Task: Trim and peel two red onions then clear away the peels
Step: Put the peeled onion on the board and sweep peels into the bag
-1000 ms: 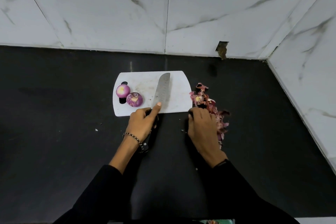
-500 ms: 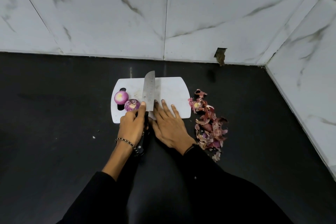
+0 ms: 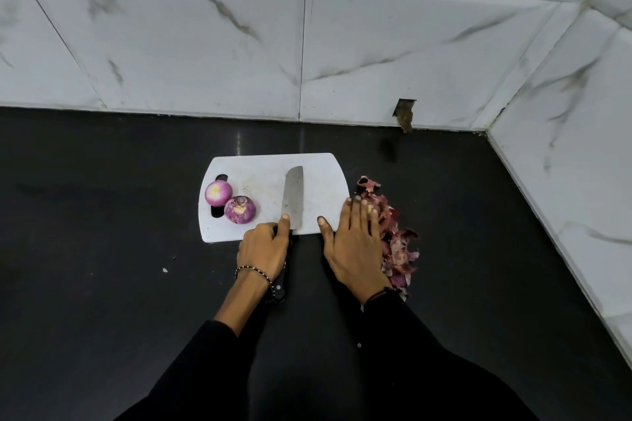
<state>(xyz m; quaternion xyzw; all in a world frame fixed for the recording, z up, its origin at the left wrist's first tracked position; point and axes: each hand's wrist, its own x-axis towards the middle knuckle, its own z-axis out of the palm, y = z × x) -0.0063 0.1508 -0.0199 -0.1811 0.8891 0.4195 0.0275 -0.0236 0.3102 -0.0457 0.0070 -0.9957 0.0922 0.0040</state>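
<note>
Two peeled red onions point(image 3: 219, 193) point(image 3: 240, 209) sit side by side at the left end of a white cutting board point(image 3: 318, 174). A broad knife point(image 3: 293, 202) lies with its blade flat on the board, tip pointing away. My left hand point(image 3: 263, 246) grips its black handle, index finger stretched along the blade's base. My right hand point(image 3: 355, 239) lies flat with straight fingers on the counter at the board's right edge, touching a heap of reddish onion peels point(image 3: 398, 246) on its right side.
The black counter point(image 3: 102, 249) meets white marble-tiled walls at the back point(image 3: 205, 44) and right point(image 3: 564, 147). A small hole point(image 3: 405, 113) shows in the back wall's base. Tiny white crumbs point(image 3: 165, 270) lie left of my hands.
My right hand has slid right, from beside the knife on the board to the board's right edge against the peels. The knife blade has shifted right, away from the onions.
</note>
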